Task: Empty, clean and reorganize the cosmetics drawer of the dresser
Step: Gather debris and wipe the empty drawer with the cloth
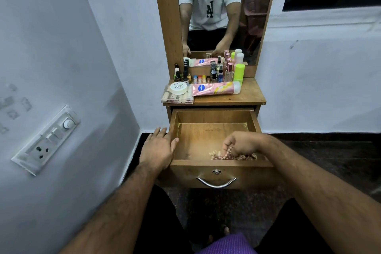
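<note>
Inside the drawer [214, 117], my right hand [240, 143] pinches beads [227, 153]; left hand [158, 147] flat on its rim. Emptying step; next, lift them out.

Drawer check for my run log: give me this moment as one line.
drawer: open | right hand: grips beaded items inside at front | left hand: rests on left rim | cosmetics on dresser top

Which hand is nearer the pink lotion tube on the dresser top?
Left. The left hand rests on the drawer's left wall, below the pink lotion tube. The right hand is in the drawer's front right, slightly farther.
</note>
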### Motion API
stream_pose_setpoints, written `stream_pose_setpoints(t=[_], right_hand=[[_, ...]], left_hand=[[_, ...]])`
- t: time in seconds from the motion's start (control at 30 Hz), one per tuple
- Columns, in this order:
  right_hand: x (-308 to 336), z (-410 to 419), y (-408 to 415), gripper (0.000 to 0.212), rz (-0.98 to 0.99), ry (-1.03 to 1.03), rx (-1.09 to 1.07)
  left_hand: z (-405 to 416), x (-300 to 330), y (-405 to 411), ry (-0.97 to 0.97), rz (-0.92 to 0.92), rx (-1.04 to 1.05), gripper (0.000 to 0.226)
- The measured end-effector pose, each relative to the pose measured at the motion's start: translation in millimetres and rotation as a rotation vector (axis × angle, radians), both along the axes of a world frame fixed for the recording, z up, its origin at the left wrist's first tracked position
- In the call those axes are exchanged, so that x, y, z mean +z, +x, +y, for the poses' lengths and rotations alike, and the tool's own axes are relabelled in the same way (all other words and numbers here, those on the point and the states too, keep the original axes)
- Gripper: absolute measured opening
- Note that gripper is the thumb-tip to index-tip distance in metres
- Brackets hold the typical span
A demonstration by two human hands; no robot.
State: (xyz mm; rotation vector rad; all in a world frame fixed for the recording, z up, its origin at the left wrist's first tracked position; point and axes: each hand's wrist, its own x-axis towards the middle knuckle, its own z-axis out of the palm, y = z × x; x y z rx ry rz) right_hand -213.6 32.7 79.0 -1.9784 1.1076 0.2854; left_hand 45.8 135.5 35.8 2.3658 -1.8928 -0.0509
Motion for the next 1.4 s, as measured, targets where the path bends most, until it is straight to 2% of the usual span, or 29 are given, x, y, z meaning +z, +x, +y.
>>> stream_pose_setpoints(t=[0.13,0.27,0.33,0.43,0.6,0.67,0.8,0.87,0.93,1.07,1.17,1.23,1.27,1.4], right_hand=[[7,-7,-37,0.035,0.118,-0.073,-0.018],[15,-4,-48,0.038,0.122,-0.136,-0.03],[18,0,-47,0.035,0.075,-0.199,-0.066],[18,8,-46,0.028,-0.128,-0.255,-0.221],[13,20,-35,0.03,-0.595,-0.215,-0.594],[11,23,-26,0.031,-0.692,-0.255,-0.681],[10,33,-9,0.031,-0.699,-0.486,-0.697],[11,40,-3,0.031,-0.681,-0.594,-0.64],[13,49,1,0.033,-0.692,-0.62,-0.595],[18,58,-2,0.027,-0.804,-0.545,-0.548],[30,57,-12,0.015,-0.955,-0.444,-0.663],[33,49,-22,0.007,-0.916,-0.51,-0.769],[33,44,-28,0.008,-0.862,-0.488,-0.785],[27,27,-43,0.037,-0.844,-0.056,-0.745]], left_hand=[[-4,8,-14,-0.052,-0.057,-0.04,0.049],[-2,15,-33,-0.167,-0.06,-0.094,0.039],[-2,19,-47,-0.195,-0.012,-0.124,0.038],[-4,26,-67,-0.245,0.111,-0.133,0.035],[-11,42,-100,-0.313,0.522,0.04,0.026],[-15,46,-112,-0.307,0.792,0.119,0.025],[-20,57,-132,-0.196,1.428,0.294,0.039],[-23,62,-139,-0.153,1.607,0.336,0.044],[-26,68,-144,-0.179,1.713,0.367,0.04],[-24,76,-149,-0.273,1.834,0.444,0.015],[-26,81,-145,-0.268,1.849,0.431,0.015],[-30,84,-144,-0.23,1.837,0.4,0.016],[-33,85,-145,-0.202,1.826,0.383,0.015],[-50,89,-154,-0.112,1.765,0.268,0.009]])
